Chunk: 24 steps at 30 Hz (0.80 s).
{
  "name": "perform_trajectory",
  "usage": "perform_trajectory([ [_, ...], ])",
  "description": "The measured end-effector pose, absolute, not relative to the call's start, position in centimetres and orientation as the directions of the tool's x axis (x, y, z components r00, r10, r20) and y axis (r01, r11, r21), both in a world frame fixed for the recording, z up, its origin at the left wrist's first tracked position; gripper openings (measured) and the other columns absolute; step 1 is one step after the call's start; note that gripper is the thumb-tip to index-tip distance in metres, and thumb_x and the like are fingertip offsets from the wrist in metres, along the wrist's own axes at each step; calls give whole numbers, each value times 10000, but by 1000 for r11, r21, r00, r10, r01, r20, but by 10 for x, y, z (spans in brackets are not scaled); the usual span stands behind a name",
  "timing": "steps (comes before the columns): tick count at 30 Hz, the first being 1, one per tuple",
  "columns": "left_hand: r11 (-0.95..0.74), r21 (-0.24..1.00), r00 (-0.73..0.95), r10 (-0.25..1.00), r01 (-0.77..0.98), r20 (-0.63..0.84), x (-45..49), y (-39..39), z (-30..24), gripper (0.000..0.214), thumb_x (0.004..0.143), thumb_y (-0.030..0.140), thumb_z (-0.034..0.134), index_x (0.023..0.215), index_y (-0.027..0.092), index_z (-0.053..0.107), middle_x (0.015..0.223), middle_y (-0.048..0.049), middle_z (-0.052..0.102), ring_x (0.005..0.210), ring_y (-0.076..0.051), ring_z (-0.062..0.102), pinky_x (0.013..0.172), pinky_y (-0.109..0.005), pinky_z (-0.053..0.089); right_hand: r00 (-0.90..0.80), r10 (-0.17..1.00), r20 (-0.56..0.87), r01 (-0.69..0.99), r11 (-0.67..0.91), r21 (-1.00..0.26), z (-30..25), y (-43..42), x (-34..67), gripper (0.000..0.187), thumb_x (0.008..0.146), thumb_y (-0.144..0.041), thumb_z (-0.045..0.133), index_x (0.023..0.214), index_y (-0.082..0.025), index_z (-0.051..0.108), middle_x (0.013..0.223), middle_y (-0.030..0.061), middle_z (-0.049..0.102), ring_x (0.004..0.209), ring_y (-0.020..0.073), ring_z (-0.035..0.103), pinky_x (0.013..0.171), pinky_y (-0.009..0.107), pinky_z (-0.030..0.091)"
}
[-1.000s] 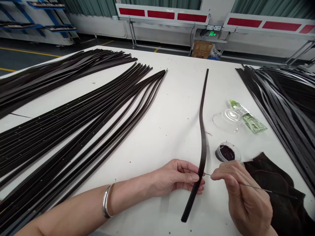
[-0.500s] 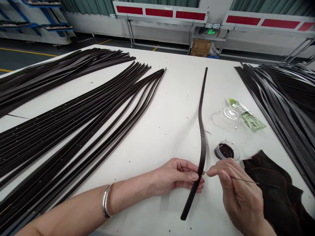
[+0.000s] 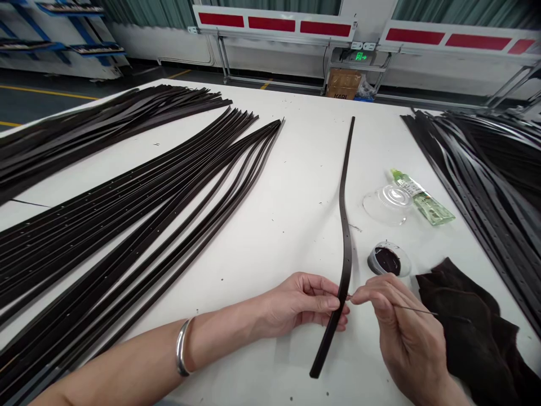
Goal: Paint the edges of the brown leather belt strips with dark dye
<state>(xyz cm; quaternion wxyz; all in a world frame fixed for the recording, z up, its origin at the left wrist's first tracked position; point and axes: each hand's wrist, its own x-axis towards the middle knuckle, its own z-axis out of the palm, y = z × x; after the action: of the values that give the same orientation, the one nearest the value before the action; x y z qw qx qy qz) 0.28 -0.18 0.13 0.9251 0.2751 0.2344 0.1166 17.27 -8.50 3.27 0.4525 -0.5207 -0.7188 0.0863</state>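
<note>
Two hands (image 3: 302,304) (image 3: 406,338), one belt (image 3: 346,248), one wire (image 3: 416,309).

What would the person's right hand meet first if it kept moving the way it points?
The dark belt strap in the left hand: the right hand's thin wire points at its edge, though depth is unclear.

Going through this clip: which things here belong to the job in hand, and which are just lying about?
Job in hand:
- left hand gripping a dark brown leather belt strap
- right hand pinching a thin metal rod
- small round clear cup of dark paste

Lying about:
- crumpled dark brown cloth
- pale green plastic bottle
- clear plastic lid
- fanned piles of dark leather straps
</note>
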Motion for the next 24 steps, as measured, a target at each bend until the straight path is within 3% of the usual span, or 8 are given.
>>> perform_trajectory([
  [3,825,556,862,350,-99,-367,3,-1,0,272,711,253,834,913,119,710,849,-83,726,752,-184,702,821,-364,537,83,848,523,638,358,-682,36,-92,174,284,960,-104,383,860,-205,629,755,29,669,743,152,627,702,308,483],
  [6,832,543,846,366,-112,-387,2,-1,2,277,692,244,846,902,122,713,851,-84,729,754,-193,701,834,-388,535,355,795,491,602,208,-771,42,-102,182,343,1002,-211,349,855,-213,659,792,45,685,691,144,646,662,299,504],
  [9,831,544,849,367,-116,-379,-1,-3,7,282,693,253,844,910,120,723,838,-74,717,738,-183,699,816,-368,541,504,748,431,585,72,-808,46,-109,190,349,1011,-308,362,917,-213,685,846,57,705,737,152,684,681,285,540],
  [13,816,566,873,358,-120,-331,-13,-15,14,299,686,274,849,912,120,727,819,-67,707,701,-166,687,771,-346,550,547,711,442,610,22,-792,48,-112,189,274,976,-370,460,987,-218,688,947,48,721,908,171,702,779,262,557],
  [17,782,616,878,360,-98,-317,-34,-40,18,313,654,275,868,888,115,736,797,-70,706,689,-167,676,734,-341,554,586,683,436,608,-16,-793,53,-124,178,282,970,-396,466,973,-231,695,941,23,725,941,161,691,818,241,539],
  [21,743,659,859,410,-118,-307,-53,-65,21,302,628,245,875,850,95,736,785,-75,703,684,-171,675,699,-316,540,596,693,407,553,14,-833,52,-146,167,243,954,-377,510,978,-230,702,959,18,715,919,162,680,815,248,539],
  [24,722,682,840,439,-118,-319,-64,-78,23,290,626,228,871,836,92,725,761,-67,698,670,-163,670,687,-305,537,522,712,470,613,70,-787,44,-166,159,251,979,-304,464,1073,-228,684,1045,25,699,969,166,657,868,270,516],
])
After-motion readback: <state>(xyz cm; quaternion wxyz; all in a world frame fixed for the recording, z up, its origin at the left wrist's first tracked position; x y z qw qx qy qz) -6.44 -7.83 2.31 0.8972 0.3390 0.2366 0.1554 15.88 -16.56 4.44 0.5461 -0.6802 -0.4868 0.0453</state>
